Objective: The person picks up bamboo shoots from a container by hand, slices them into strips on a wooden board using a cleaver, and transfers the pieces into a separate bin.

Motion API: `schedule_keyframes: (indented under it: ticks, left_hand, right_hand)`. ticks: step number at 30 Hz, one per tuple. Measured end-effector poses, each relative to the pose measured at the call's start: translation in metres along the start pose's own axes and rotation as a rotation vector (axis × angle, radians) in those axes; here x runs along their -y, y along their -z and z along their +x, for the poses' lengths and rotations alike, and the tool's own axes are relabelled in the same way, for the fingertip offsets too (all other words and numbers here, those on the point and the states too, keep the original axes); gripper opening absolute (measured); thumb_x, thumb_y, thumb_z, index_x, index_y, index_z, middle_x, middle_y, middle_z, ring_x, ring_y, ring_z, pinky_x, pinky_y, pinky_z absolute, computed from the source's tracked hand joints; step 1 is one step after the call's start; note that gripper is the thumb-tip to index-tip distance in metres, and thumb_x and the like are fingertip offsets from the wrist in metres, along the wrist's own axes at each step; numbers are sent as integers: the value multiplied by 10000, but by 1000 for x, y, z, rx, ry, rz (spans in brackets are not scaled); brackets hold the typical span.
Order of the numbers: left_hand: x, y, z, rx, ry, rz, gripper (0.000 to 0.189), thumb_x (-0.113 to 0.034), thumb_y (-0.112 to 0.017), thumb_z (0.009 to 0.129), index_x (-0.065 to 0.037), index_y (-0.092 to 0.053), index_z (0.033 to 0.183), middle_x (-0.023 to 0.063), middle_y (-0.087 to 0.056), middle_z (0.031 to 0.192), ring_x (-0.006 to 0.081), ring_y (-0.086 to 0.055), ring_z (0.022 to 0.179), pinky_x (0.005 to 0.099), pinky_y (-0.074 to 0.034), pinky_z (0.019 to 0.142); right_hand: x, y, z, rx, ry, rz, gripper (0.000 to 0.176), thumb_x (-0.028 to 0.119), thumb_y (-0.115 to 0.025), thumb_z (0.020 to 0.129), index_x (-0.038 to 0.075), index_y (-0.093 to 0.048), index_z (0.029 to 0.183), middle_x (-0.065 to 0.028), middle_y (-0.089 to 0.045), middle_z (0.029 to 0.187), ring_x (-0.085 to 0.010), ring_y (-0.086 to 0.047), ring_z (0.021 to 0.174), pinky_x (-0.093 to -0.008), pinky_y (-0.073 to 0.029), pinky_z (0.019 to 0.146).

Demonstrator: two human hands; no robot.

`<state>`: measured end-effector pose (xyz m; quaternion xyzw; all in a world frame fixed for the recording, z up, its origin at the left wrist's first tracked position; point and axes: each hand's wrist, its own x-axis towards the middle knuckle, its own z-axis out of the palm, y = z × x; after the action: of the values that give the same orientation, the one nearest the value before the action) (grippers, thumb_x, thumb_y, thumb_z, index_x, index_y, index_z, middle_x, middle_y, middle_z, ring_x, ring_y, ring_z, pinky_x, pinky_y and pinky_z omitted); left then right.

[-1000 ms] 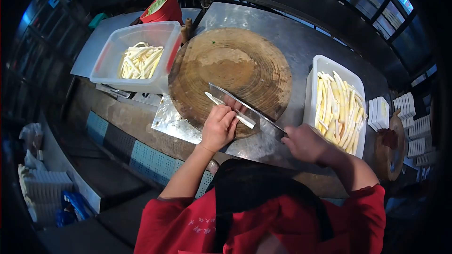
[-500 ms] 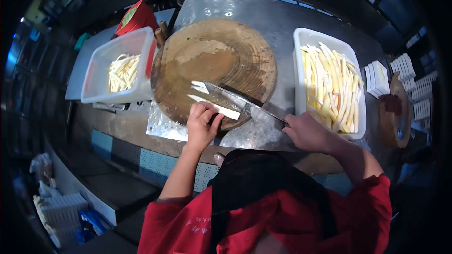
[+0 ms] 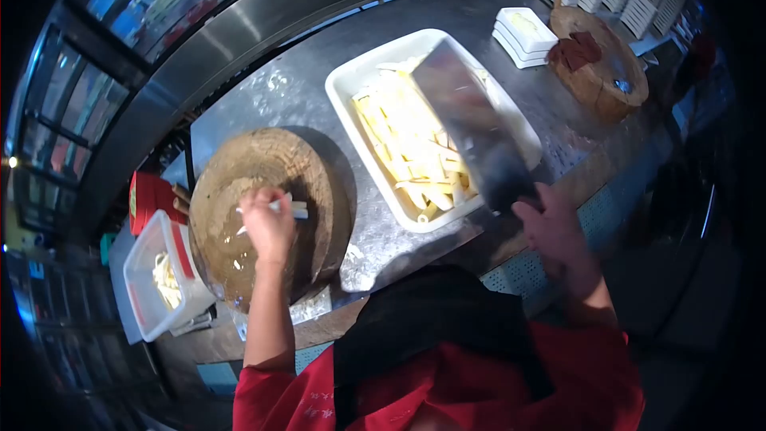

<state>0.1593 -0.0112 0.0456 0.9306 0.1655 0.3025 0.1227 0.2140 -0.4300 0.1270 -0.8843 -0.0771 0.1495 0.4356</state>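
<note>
Left hand: over the chopping block (image 3: 323, 168), the left hand (image 3: 270, 227) has its fingers drawn nearly closed on pale pieces (image 3: 300, 210) that poke out beside them; blur hides the exact finger placing.
Right hand: the right hand (image 3: 554, 231) is wrapped firmly round the handle of the cleaver (image 3: 459, 104), with no visible gap in the grip.
Cleaver: its blurred blade shows over the white tub (image 3: 333, 92), broad face in view; its height above the tub is hard to judge. Well away from the left hand is a sound place for it while those fingers work.
Pale pieces: on the block, toward the left end of the bench (image 3: 247, 100). A light gather, ends lined up, should keep them from rolling or scattering.
Chopping block: its face looks wet in spots, so slipping seems the main risk; flat sides down and curled fingertips suit any cut here.
White tub: reaches toward the bench's near edge, holding long pale stalks (image 3: 383, 136). The blade is best kept clear of its rim.
Clear tub: at the bench's near left corner, the clear tub (image 3: 140, 271) holds thin strips (image 3: 166, 281), close enough to the block for a short, low carry.
</note>
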Motion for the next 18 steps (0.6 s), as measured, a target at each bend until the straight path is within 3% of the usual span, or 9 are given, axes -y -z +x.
schedule_keyframes:
  ticks: [2,5,10,12,17,18]
  left_hand:
    - [-55,-12,18,56,-227,-162,129,-56,-733,732,-73,-668,843,136,-636,901,342,-578,915,435,-473,833]
    - [-126,-47,40,163,-474,-327,183,-50,-734,709,-46,-662,876,140,-634,922,334,-586,919,407,-490,834]
    - [-195,-88,41,399,-775,-507,201,-27,-717,725,-45,-684,923,123,-655,971,301,-600,946,385,-496,828]
    - [-207,-99,38,508,-890,-311,205,-35,-699,729,-47,-688,934,106,-660,976,282,-601,952,371,-484,844]
    - [-206,-113,33,491,-938,-264,275,-14,-699,705,-58,-698,977,97,-662,975,274,-599,971,391,-481,857]
    - [-204,-109,33,596,-921,-348,319,13,-699,682,-69,-700,991,103,-653,1000,281,-596,991,403,-482,868]
  right_hand:
    - [-23,15,-6,-164,-169,324,115,127,-601,892,13,-589,905,-45,-527,541,-135,-516,420,-311,-415,419]
    - [-42,30,-16,-298,-160,367,98,119,-589,910,22,-585,892,7,-496,536,-58,-455,407,-238,-363,386]
    - [-65,41,-34,-355,-152,397,112,102,-586,901,-2,-578,861,-8,-508,522,-76,-476,398,-243,-373,390]
    - [-64,41,-37,-364,-166,433,106,95,-587,897,-4,-583,860,-15,-521,529,-78,-491,404,-244,-376,391]
    - [-71,43,-36,-347,-195,407,110,101,-597,893,-6,-586,865,-22,-530,531,-80,-501,409,-251,-381,394]
    - [-70,42,-35,-331,-180,402,113,103,-600,892,-4,-585,861,-26,-535,534,-80,-506,413,-253,-386,396]
